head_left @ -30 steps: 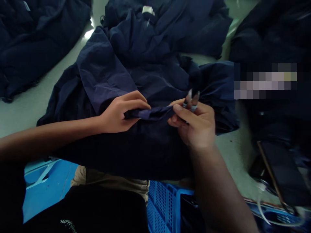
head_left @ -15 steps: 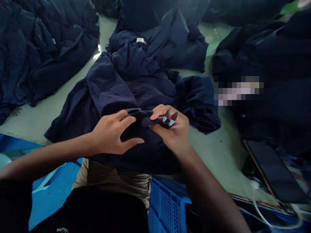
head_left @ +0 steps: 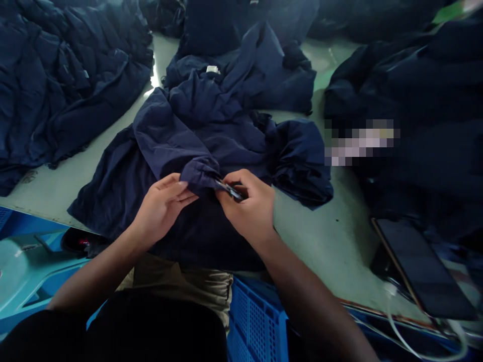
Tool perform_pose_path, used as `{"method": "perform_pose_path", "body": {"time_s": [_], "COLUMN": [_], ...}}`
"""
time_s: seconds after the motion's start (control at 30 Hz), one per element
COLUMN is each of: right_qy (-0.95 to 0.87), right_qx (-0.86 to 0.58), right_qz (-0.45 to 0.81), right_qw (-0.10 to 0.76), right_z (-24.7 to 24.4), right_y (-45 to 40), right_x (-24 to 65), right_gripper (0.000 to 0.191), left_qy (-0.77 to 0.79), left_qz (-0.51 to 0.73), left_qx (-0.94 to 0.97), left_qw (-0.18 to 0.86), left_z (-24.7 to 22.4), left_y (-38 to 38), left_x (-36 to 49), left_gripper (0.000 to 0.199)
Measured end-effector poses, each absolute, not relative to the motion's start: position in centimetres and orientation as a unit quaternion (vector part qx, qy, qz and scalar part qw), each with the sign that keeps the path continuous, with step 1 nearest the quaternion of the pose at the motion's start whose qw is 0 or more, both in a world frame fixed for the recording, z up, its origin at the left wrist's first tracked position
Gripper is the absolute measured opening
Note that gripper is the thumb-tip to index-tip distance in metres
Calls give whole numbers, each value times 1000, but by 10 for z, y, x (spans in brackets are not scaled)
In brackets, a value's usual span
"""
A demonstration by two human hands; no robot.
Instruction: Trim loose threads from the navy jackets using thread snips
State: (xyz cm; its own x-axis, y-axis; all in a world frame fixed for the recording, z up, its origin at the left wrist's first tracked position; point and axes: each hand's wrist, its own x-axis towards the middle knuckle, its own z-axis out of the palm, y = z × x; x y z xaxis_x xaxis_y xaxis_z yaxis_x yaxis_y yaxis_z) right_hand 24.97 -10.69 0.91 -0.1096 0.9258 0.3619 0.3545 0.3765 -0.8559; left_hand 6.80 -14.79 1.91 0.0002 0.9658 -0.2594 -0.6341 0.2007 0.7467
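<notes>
A dark navy garment [head_left: 234,130] lies spread and crumpled on the table in front of me. The gathered end of one sleeve [head_left: 199,173] is raised, and my left hand [head_left: 160,208] pinches its left side between thumb and fingers. My right hand [head_left: 251,206] grips a small pair of thread snips [head_left: 232,190], their blades pointing left at the sleeve end's right edge. The blade tips are at the fabric; whether they touch a thread is too small to make out. The right fingertips are partly hidden behind the hand.
More navy garments are heaped at the left [head_left: 68,90], back and right [head_left: 422,136] of the pale table [head_left: 309,246]. A phone [head_left: 422,266] leans near the right front edge beside a white cable [head_left: 396,322]. Below are a blue crate [head_left: 256,317] and a turquoise stool [head_left: 26,271].
The snips have swung from pointing upward to pointing left at the sleeve end. My left hand, spread before, now pinches the sleeve, which has turned over leftward. The right hand shifted slightly left.
</notes>
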Motion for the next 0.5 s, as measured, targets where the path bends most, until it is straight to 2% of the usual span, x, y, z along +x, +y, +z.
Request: {"method": "perform_pose_path", "body": {"time_s": [0.1, 0.2, 0.3, 0.5], "right_qy": [-650, -549, -410, -342], "right_qx": [-480, -452, -397, -369], "right_qz": [369, 529, 676, 729], "right_qw": [460, 463, 467, 464], "right_z": [8, 11, 15, 17], "right_y": [-103, -101, -98, -97], "right_x": [248, 246, 247, 249], "right_gripper": [2, 9, 19, 18], "left_qy": [340, 324, 325, 350], "left_qz": [606, 609, 602, 587], "left_qx": [145, 99, 78, 56], "left_qw": [704, 718, 725, 728], "left_z": [18, 17, 15, 13], "left_y": [-144, -141, -140, -138], "left_x": [69, 73, 77, 76], "left_gripper": [16, 31, 34, 34]}}
